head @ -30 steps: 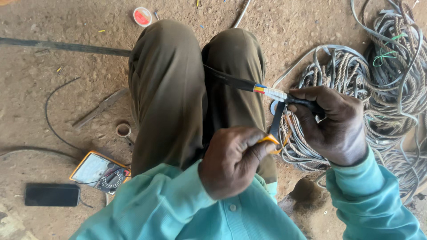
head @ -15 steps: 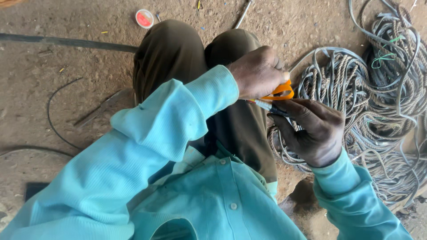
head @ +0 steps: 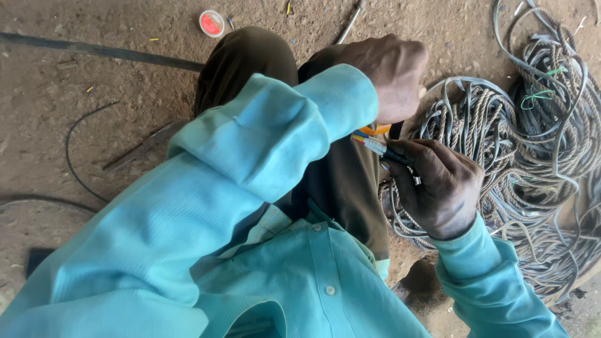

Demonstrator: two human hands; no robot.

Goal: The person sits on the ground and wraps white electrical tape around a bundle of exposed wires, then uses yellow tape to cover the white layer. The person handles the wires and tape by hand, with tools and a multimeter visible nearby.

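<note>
My left hand (head: 391,75) is raised in front of my knees and closed around an orange-handled tool (head: 374,129), of which only a sliver shows under the fist. My right hand (head: 438,184) grips a black cable (head: 395,154) whose stripped end shows coloured inner wires (head: 366,141) pointing left toward the tool. The two hands almost touch above my right thigh. My teal left sleeve (head: 250,163) fills the middle of the view and hides much of my lap.
A big pile of coiled rope and grey cables (head: 532,144) lies at the right. A red and white round lid (head: 211,23) sits on the dirt floor at the top, a metal tool (head: 147,145) at the left, and a thin black wire (head: 72,156) curves nearby.
My left hand rose from my lap to above the cable end with the orange tool. My right hand kept the cable and shifted slightly down and left. The view moved closer.
</note>
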